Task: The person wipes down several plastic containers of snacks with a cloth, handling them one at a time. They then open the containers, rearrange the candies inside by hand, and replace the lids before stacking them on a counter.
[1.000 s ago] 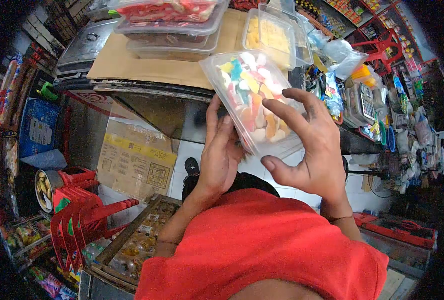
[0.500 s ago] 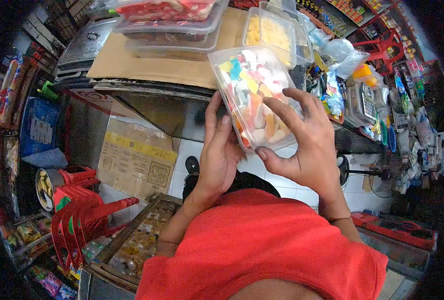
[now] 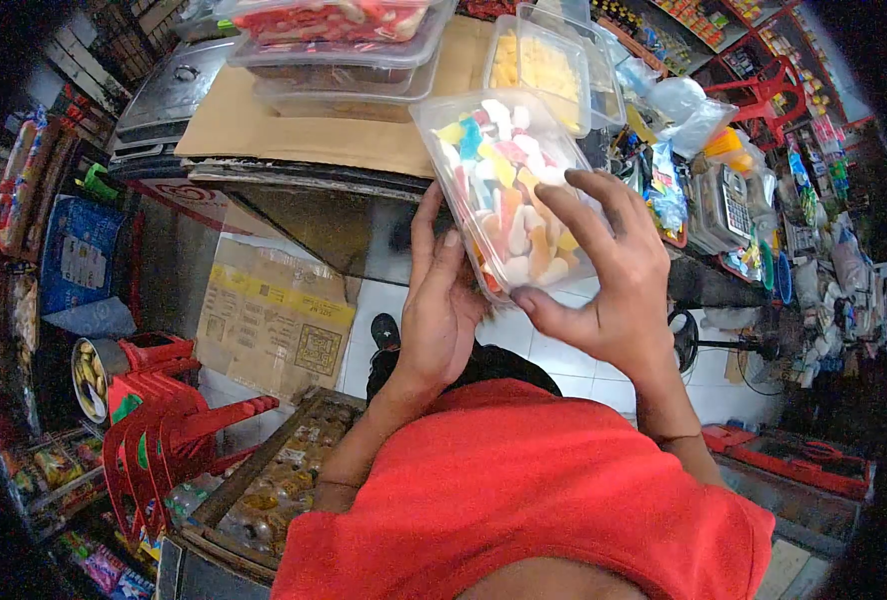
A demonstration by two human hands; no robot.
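A clear plastic tub [image 3: 442, 165] full of colourful gummy candies [image 3: 524, 215] is held out in front of me, tilted toward me, its far end over the cardboard-covered top. My left hand [image 3: 441, 310] supports its left side, fingers partly hidden behind and below it. My right hand [image 3: 614, 270] is spread over the right side, thumb at the near corner and curved fingertips over the candies.
Stacked tubs of red candy [image 3: 334, 45] stand on the cardboard [image 3: 214, 120] ahead. Beside them is a tub of yellow pieces [image 3: 544, 70]. A calculator [image 3: 736, 203] sits to the right; red plastic chairs [image 3: 164, 420] are stacked at left, near flattened cardboard [image 3: 274, 315] on the floor.
My right fingers have shifted slightly over the candies, the index fingertip moving a little up and right. The tub and my left hand stay almost in place.
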